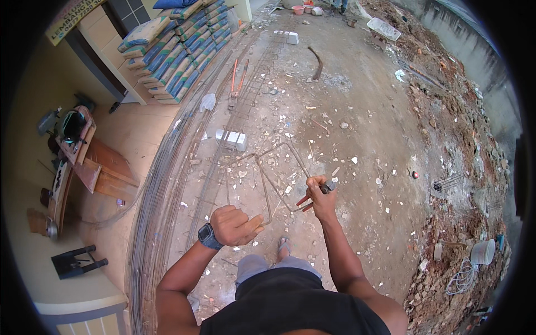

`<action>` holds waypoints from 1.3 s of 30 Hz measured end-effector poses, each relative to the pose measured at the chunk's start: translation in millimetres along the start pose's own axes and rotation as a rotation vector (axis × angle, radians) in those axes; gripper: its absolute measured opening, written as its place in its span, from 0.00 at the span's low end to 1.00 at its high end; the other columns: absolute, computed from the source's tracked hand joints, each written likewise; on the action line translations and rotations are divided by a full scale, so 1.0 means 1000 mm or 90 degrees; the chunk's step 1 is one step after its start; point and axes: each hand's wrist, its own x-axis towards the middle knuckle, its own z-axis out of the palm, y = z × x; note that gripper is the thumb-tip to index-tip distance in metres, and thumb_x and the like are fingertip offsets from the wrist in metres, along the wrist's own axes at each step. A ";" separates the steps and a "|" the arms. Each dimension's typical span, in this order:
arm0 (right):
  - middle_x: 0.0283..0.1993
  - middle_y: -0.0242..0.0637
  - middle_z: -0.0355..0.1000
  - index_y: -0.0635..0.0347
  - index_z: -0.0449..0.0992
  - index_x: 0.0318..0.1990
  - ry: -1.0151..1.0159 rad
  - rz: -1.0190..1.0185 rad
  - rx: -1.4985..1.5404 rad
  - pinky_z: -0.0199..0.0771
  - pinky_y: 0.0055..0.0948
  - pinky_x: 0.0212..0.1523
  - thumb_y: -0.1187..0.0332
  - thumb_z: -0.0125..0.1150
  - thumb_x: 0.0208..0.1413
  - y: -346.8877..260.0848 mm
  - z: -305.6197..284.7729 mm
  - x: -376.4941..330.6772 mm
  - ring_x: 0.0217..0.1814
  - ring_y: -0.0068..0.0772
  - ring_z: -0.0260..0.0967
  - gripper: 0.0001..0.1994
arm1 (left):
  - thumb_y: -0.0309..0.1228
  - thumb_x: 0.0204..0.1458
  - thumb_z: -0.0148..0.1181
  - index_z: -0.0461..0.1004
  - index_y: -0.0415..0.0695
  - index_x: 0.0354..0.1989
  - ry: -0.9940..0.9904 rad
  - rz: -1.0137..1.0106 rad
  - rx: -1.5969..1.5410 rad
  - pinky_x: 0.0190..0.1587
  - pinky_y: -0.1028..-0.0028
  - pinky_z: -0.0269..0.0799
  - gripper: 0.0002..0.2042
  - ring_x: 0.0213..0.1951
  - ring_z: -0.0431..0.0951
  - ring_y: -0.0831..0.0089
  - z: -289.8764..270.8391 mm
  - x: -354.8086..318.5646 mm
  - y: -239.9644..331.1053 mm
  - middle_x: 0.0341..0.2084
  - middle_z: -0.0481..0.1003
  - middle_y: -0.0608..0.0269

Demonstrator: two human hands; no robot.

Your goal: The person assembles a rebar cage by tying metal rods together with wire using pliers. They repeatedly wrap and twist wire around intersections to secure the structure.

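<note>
My left hand (233, 226), with a dark watch on its wrist, is closed around the lower corner of a bent steel rod frame (264, 186). A second squarish loop of bent rod, a rebar stirrup (299, 158), runs up against it and reaches my right hand (322, 202). Wrapped in my right fingers are pincers (303, 200) with red handles; their dark head sticks out beside the thumb. The rod passes by this hand too, but whether the fingers grip it as well is hidden. Both frames are held above the ground.
Long steel rods (159, 167) and a rebar cage (215, 162) lie at the left. Beyond are white blocks (234, 139), red-handled bolt cutters (237, 81) and stacked sacks (178, 56). A wooden table (109, 173) stands left; rubble (446, 128) lines the right. Another person's legs show far ahead.
</note>
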 end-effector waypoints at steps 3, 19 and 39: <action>0.26 0.30 0.71 0.64 0.76 0.38 -0.063 -0.089 0.006 0.76 0.24 0.21 0.58 0.67 0.61 -0.010 0.011 -0.019 0.24 0.23 0.73 0.15 | 0.40 0.44 0.74 0.82 0.45 0.41 -0.004 -0.075 0.023 0.21 0.71 0.61 0.18 0.17 0.68 0.72 -0.014 -0.032 0.038 0.15 0.66 0.70; 0.29 0.37 0.78 0.65 0.79 0.32 -0.493 -0.316 -0.154 0.75 0.27 0.36 0.70 0.71 0.56 -0.072 0.178 -0.235 0.30 0.24 0.73 0.07 | 0.89 0.26 0.43 0.42 0.42 0.76 0.438 -0.508 -0.667 0.70 0.48 0.51 0.73 0.73 0.53 0.51 -0.137 -0.195 0.156 0.73 0.49 0.47; 0.28 0.32 0.76 0.62 0.78 0.35 -0.381 -0.321 -0.323 0.69 0.23 0.32 0.64 0.69 0.60 -0.050 0.066 -0.373 0.31 0.19 0.71 0.10 | 0.44 0.49 0.69 0.55 0.42 0.71 0.664 -0.681 -0.853 0.28 0.85 0.59 0.43 0.27 0.63 0.87 -0.051 -0.221 0.344 0.32 0.65 0.74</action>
